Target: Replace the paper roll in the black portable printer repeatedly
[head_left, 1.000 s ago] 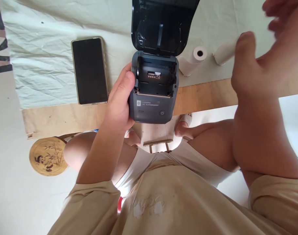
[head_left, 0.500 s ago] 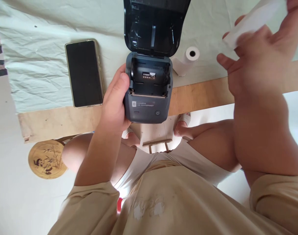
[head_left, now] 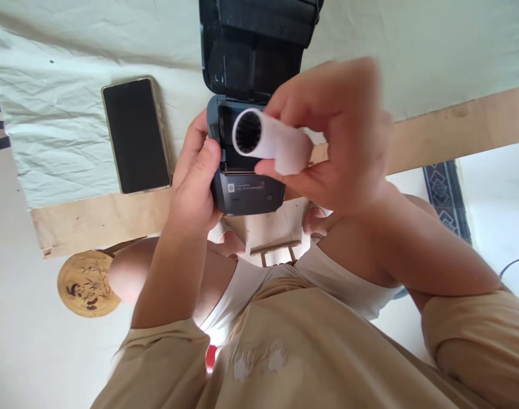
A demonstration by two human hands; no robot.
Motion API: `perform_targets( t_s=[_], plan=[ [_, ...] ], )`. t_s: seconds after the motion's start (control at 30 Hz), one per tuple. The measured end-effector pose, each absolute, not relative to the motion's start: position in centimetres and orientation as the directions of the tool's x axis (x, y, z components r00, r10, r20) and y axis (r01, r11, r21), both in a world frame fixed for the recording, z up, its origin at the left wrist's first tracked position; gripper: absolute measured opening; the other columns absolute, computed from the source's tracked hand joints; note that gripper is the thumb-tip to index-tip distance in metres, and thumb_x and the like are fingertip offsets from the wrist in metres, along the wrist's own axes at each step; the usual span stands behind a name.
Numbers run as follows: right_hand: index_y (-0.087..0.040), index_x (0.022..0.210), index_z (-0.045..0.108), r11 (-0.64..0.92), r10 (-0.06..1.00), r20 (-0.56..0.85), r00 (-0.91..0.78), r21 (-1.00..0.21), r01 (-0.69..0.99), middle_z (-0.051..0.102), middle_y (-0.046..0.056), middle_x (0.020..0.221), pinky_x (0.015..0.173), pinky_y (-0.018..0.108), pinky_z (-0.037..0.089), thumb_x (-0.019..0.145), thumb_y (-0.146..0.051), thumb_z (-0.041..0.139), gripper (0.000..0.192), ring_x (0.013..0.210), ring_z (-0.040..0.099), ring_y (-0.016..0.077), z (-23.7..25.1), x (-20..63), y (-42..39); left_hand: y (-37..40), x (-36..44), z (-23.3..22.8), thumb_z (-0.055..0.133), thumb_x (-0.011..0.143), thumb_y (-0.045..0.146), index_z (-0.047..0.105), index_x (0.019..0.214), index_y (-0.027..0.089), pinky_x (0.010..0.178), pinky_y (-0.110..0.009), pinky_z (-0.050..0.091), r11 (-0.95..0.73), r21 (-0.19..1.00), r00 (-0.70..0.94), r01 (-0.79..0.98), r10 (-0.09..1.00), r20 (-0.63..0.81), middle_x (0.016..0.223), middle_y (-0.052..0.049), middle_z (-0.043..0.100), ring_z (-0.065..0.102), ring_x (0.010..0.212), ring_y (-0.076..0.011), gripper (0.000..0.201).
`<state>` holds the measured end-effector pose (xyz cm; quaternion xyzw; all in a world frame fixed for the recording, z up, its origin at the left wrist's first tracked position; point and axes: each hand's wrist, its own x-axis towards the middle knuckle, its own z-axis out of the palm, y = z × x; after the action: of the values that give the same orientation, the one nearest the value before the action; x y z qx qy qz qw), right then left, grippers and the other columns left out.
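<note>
Over the near edge of the bench (head_left: pixel 101 217), the left hand (head_left: pixel 195 180) clamped the dark printer (head_left: pixel 248 199) by one side — probably to steady it with its lid (head_left: pixel 251 62) open — while the right hand (head_left: pixel 347 139) pinched the white roll (head_left: pixel 280 141) above the bay (head_left: pixel 233 160), seemingly leaving its hollow end clear.

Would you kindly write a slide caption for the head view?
Left hand holding an open printer, right hand holding a paper roll over it, phone lying nearby.
</note>
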<state>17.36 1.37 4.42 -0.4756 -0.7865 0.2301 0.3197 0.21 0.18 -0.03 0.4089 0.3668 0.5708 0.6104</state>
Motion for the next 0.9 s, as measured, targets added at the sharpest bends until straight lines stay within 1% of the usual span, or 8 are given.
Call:
perform_targets(
  t_s=[0.1, 0.2, 0.33, 0.5, 0.6, 0.7, 0.8, 0.9],
  plan=[
    [-0.022, 0.087, 0.052, 0.617, 0.774, 0.502, -0.386, -0.458, 0.640, 0.063, 0.000, 0.096, 0.086, 0.025, 0.049, 0.089, -0.031, 0.049, 0.009, 0.098, 0.061, 0.0111, 4.1, 16.5, 1.3, 0.0, 0.2, 0.0, 0.054, 0.086, 0.043, 0.061, 0.108, 0.021, 0.084, -0.024, 0.051, 0.001, 0.931, 0.091, -0.366, 0.995, 0.035, 0.093, 0.000, 0.062, 0.062, 0.088, -0.0116, 0.031],
    [-0.023, 0.089, 0.053, 0.595, 0.784, 0.465, -0.411, -0.376, 0.710, 0.065, -0.001, 0.101, 0.082, 0.024, 0.048, 0.089, -0.016, 0.040, 0.015, 0.100, 0.062, 0.0103, 3.7, 16.5, 1.6, -0.1, 0.0, 0.1, 0.052, 0.087, 0.042, 0.060, 0.110, 0.023, 0.084, -0.026, 0.052, 0.005, 0.933, 0.111, -0.360, 0.993, 0.038, 0.098, 0.000, 0.062, 0.061, 0.090, -0.0126, 0.031],
    [-0.024, 0.088, 0.058, 0.642, 0.727, 0.541, -0.424, -0.314, 0.699, 0.064, -0.003, 0.113, 0.087, 0.028, 0.046, 0.091, -0.023, 0.041, 0.017, 0.101, 0.060, 0.0121, 3.4, 16.7, 1.7, -0.1, -0.1, 0.2, 0.052, 0.086, 0.041, 0.059, 0.114, 0.026, 0.088, -0.031, 0.050, 0.040, 0.932, 0.122, -0.361, 0.993, 0.004, 0.104, -0.003, 0.061, 0.060, 0.097, -0.0169, 0.032],
    [-0.025, 0.081, 0.063, 0.650, 0.682, 0.635, -0.361, -0.301, 0.698, 0.064, 0.001, 0.086, 0.079, 0.032, 0.041, 0.089, -0.029, 0.047, 0.018, 0.080, 0.055, 0.0145, 3.5, 16.6, 1.1, 0.0, -0.3, -0.1, 0.055, 0.085, 0.041, 0.058, 0.116, 0.022, 0.093, -0.031, 0.048, 0.056, 0.908, 0.152, -0.415, 0.988, 0.008, 0.104, -0.003, 0.060, 0.061, 0.097, -0.0158, 0.037],
    [-0.025, 0.079, 0.061, 0.730, 0.617, 0.663, -0.423, -0.282, 0.623, 0.062, 0.000, 0.078, 0.070, 0.030, 0.038, 0.086, -0.029, 0.050, 0.014, 0.073, 0.051, 0.0130, 3.1, 16.3, 0.6, 0.0, -0.6, -0.6, 0.065, 0.077, 0.046, 0.053, 0.123, 0.025, 0.100, -0.032, 0.047, 0.030, 0.907, 0.187, -0.421, 0.981, 0.054, 0.115, -0.001, 0.060, 0.060, 0.111, -0.0172, 0.052],
    [-0.024, 0.074, 0.058, 0.792, 0.560, 0.647, -0.517, -0.236, 0.563, 0.064, -0.002, 0.075, 0.067, 0.031, 0.038, 0.086, -0.032, 0.052, 0.016, 0.073, 0.053, 0.0133, 2.5, 16.2, 0.5, 0.0, -0.8, -0.8, 0.070, 0.072, 0.041, 0.048, 0.129, 0.030, 0.096, -0.036, 0.051, 0.014, 0.938, 0.183, -0.347, 0.982, 0.053, 0.119, 0.001, 0.060, 0.062, 0.111, -0.0193, 0.062],
    [-0.025, 0.078, 0.060, 0.806, 0.567, 0.634, -0.526, -0.294, 0.514, 0.066, -0.002, 0.080, 0.072, 0.033, 0.043, 0.086, -0.039, 0.053, 0.017, 0.080, 0.058, 0.0140, 2.8, 16.5, 0.6, -0.1, -0.9, -0.7, 0.073, 0.070, 0.031, 0.048, 0.129, 0.031, 0.093, -0.035, 0.053, 0.038, 0.951, 0.168, -0.306, 0.986, 0.015, 0.121, -0.001, 0.060, 0.063, 0.110, -0.0206, 0.064],
    [-0.022, 0.096, 0.060, 0.680, 0.718, 0.598, -0.355, -0.494, 0.542, 0.062, 0.005, 0.107, 0.074, 0.029, 0.048, 0.087, -0.032, 0.051, 0.017, 0.106, 0.058, 0.0158, 3.9, 17.0, 0.9, 0.0, -1.1, -0.9, 0.072, 0.070, 0.030, 0.047, 0.130, 0.031, 0.092, -0.035, 0.054, 0.047, 0.952, 0.188, -0.302, 0.982, 0.011, 0.125, -0.002, 0.059, 0.063, 0.113, -0.0224, 0.065]
  ],
)
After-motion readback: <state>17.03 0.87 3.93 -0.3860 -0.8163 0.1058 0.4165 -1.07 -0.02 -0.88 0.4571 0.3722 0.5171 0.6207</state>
